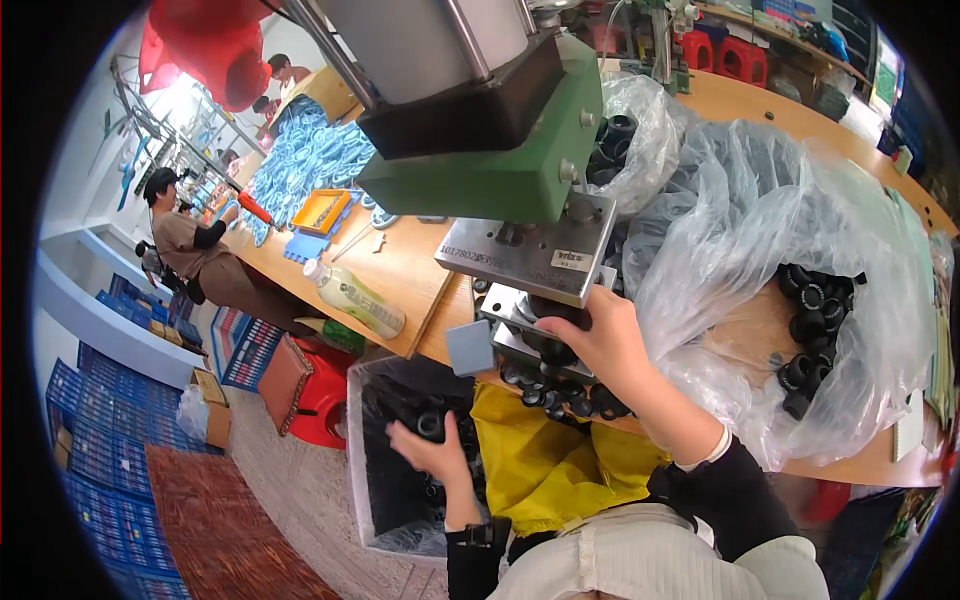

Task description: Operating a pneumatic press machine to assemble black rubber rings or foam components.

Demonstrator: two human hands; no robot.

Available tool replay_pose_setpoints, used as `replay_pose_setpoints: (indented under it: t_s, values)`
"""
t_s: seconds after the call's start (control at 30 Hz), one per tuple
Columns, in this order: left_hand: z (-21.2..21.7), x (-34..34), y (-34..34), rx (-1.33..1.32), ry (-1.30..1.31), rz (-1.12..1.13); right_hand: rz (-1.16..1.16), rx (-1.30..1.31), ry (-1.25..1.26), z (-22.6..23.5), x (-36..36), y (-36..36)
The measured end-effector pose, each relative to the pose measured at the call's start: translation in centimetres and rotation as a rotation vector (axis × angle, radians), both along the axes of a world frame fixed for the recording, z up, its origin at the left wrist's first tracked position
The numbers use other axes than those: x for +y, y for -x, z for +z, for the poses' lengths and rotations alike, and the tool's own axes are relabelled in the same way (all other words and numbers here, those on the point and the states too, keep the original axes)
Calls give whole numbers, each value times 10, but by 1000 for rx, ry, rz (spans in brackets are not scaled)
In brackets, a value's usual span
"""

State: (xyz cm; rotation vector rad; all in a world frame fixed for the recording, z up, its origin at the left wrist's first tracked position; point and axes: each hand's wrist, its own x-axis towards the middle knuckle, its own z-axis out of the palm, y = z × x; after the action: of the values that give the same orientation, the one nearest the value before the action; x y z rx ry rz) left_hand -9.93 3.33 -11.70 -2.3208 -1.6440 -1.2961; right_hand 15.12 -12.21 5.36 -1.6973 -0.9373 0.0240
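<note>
My right hand (615,340) reaches into the metal die of a green press (480,185), its thumb against a black round plastic part (552,312) between the upper die plate (530,250) and the lower block (512,308). The finger ends are partly hidden by the plate. My left hand (437,455) hangs over a lined bin (357,450), thumb and fingers spread. A black ring-shaped part (430,426) shows in the gap between them; whether it touches the fingers I cannot tell. More black parts (565,398) lie below the die at the table edge.
Clear plastic bags (740,210) with black parts (815,310) cover the table's right. A bottle (355,300), an orange tray (322,211) and a pile of light-blue pieces (310,160) lie left. Yellow cloth (540,460) covers my lap side. A co-worker (195,240) sits far left.
</note>
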Motion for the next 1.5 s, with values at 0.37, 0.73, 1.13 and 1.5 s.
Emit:
replay_pose_setpoints:
  t_s: [0.37,0.73,1.13,1.5]
  values:
    - [41,40,-125,206,63,-648,122,-76,-30,1,-15,-3]
    - [37,48,-135,122,105,-722,-1068,-523,931,-63,-231,-177]
    - [159,-50,-201,-469,353,-1031,-385,283,111,-16,-224,-82]
    - [97,-36,-127,-381,10,-415,144,171,-154,5,-43,2]
